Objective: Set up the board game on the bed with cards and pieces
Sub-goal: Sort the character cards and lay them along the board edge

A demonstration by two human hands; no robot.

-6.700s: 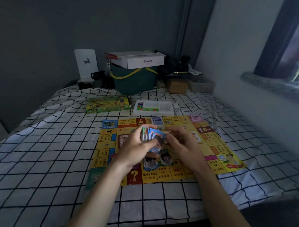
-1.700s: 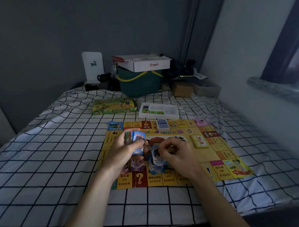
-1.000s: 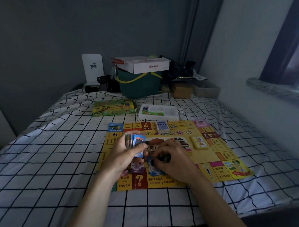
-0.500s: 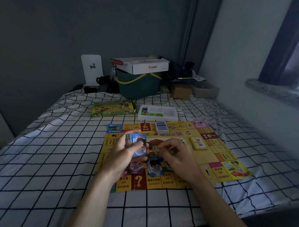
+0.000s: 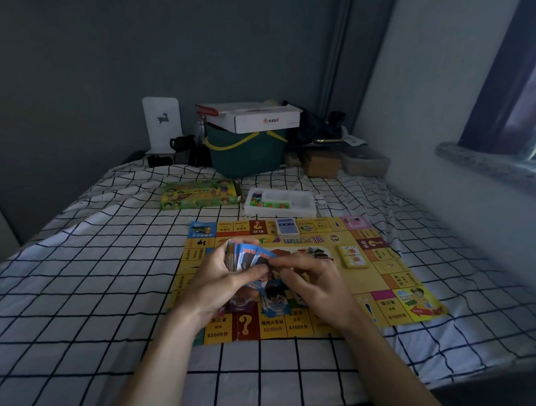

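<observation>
Over the board's middle, both hands work together on one deck.

- Left hand [image 5: 216, 280]: fingers curled round a thick card stack [image 5: 237, 256], held on edge, faces toward me.
- Right hand [image 5: 317, 282]: fingertips pinch the front card [image 5: 263, 258], half slid off the stack. Hands touching at the cards.
- Board [image 5: 383, 277]: yellow, flat on the checked bed sheet [image 5: 96, 302], near edge toward me.
- Dealt cards [image 5: 275, 300]: a few picture cards lying on the board just below the hands; count unclear, partly hidden.
- Blue deck [image 5: 287, 227]: on board's far edge, squared.
- Yellow deck [image 5: 353, 256]: on board's right side, squared.

Doing this step well, as I judge it: peel one card at a time w/ thumb and forefinger, keep the left grip firm so the stack doesn't fan or spill, lay each card flat beside the last, not overlapping. Sheet is soft, so press lightly or the board shifts.

Containers:
- White tray [image 5: 303, 202]: behind board; small coloured pieces in its left compartment, other compartments look bare.
- Game box [image 5: 198, 194]: green, left of tray; contents can't tell.
- Green bin [image 5: 246, 154]: at the bed's head, white carton [image 5: 266, 118] resting on top; insides hidden.
</observation>
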